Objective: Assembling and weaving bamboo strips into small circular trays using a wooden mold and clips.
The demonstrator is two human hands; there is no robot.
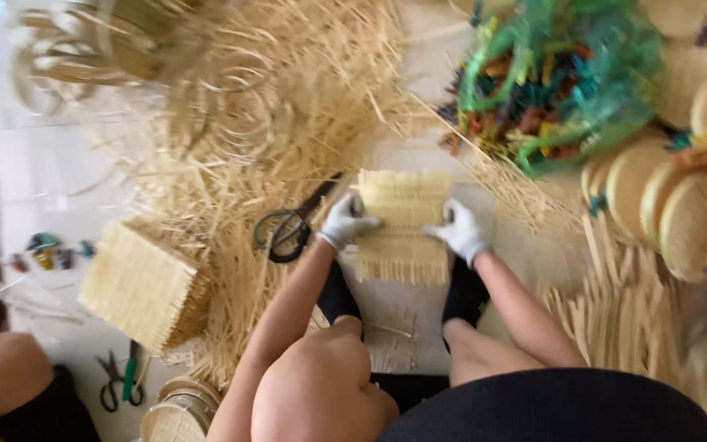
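Far out on my left a stack of woven straw mats (pixel 142 285) sits on the floor, tilted, with small green-handled scissors (pixel 121 381) just below it and round woven pieces (pixel 175 413) near my knee. Moving in, loose straw (pixel 288 106) is heaped thick across the floor, and big dark scissors (pixel 290 227) lie on it, just beside my left hand (pixel 344 221). That hand, in a white glove, has its fingers curled over the left edge of the straw panel (pixel 403 225), gripping it. The panel lies flat on the board (pixel 398 315) in front of my knees, its strips running up and down, fringed at top and bottom. My right hand (pixel 460 232), gloved too, clamps the right edge the same way, fingers folded onto the weave. Beyond it, up right, a green mesh bag (pixel 562 78) bulges with coloured bits. Further right, round woven discs (pixel 685 205) lean in overlapping rows, and cut straw sticks (pixel 623 307) lie spread below them.
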